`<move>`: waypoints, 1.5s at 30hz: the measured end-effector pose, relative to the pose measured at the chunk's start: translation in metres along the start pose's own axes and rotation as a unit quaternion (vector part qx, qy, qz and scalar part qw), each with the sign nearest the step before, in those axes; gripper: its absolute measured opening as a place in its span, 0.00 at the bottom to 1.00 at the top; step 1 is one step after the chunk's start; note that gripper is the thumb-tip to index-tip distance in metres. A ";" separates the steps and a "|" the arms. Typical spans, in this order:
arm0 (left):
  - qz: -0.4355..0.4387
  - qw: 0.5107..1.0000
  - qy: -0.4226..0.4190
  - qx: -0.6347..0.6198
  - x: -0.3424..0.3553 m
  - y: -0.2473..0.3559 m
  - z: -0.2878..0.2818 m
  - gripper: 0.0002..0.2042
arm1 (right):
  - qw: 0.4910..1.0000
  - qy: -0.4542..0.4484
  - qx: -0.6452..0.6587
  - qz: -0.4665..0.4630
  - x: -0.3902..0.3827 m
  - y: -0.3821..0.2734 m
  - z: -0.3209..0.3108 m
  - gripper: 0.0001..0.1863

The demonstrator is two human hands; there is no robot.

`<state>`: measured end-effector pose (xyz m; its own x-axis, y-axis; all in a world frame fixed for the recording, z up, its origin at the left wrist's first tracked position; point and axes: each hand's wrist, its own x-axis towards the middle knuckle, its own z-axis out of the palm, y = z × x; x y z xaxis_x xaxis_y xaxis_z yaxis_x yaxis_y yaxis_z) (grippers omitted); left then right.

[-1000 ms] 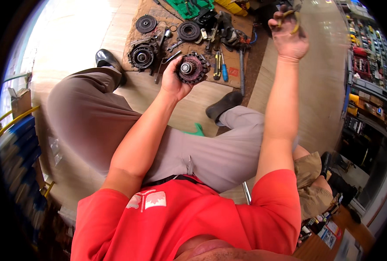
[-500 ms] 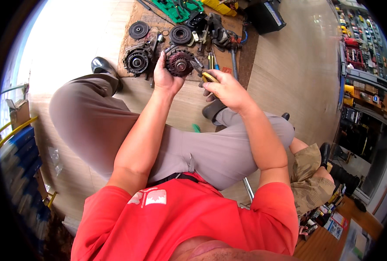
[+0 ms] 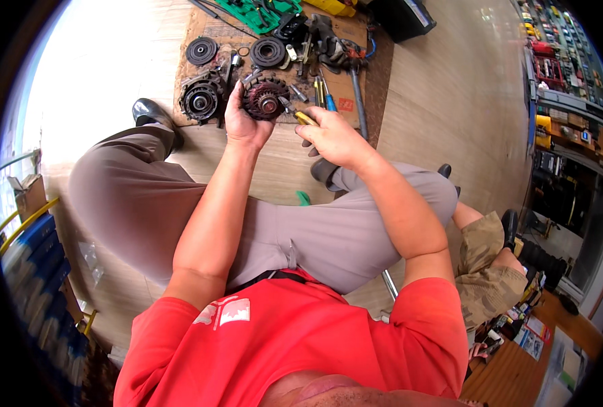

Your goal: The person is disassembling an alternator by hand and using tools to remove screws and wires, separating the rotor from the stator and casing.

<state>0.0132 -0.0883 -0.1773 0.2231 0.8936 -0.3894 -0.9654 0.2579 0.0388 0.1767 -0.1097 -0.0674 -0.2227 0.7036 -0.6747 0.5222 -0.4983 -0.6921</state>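
Centrally, a rusty toothed rotor sits gripped in the left hand, raised above the cardboard mat on the floor. The right hand has its fingers closed round a yellow-handled tool, whose tip meets the rotor's rim. Judged step: working at the rotor's hub; the next move calls for a steady hold. Nearby lie a round housing, two pulleys and screwdrivers.

Round metal parts — four: one rusty toothed wheel held up, one ribbed housing and two dark discs on the cardboard sheet. Hands — two. Black shoes in view — three; blue-handled screwdriver — one.
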 end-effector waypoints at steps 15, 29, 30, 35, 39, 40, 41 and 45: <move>0.022 0.999 -0.017 0.030 0.002 -0.001 -0.005 0.19 | 0.981 0.070 -0.170 -0.059 -0.010 -0.017 0.004 0.17; 0.083 0.986 -0.031 0.138 0.001 0.000 -0.009 0.14 | 0.966 0.084 -0.234 -0.074 -0.011 -0.013 0.006 0.17; 0.087 0.986 -0.031 0.140 0.002 0.000 -0.011 0.14 | 0.966 0.085 -0.235 -0.073 -0.011 -0.013 0.006 0.16; 0.100 0.975 -0.027 0.196 0.003 -0.001 -0.015 0.18 | 0.960 0.092 -0.246 -0.094 -0.013 -0.013 0.005 0.16; 0.097 0.981 -0.028 0.166 0.000 -0.002 -0.011 0.14 | 0.955 0.090 -0.269 -0.085 -0.012 -0.015 0.005 0.16; 0.098 0.980 -0.028 0.169 0.000 -0.001 -0.011 0.14 | 0.954 0.091 -0.272 -0.090 -0.011 -0.014 0.005 0.15; 0.098 0.980 -0.028 0.172 -0.001 -0.001 -0.011 0.14 | 0.952 0.093 -0.275 -0.094 -0.010 -0.013 0.005 0.15; 0.080 0.986 -0.006 0.144 -0.001 -0.001 -0.009 0.15 | 0.947 0.098 -0.282 -0.114 -0.009 -0.014 0.006 0.12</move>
<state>0.0131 -0.0926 -0.1853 0.0750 0.9350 -0.3466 -0.9100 0.2063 0.3596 0.1664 -0.1120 -0.0526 -0.2544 0.8687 -0.4251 0.8484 -0.0105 -0.5292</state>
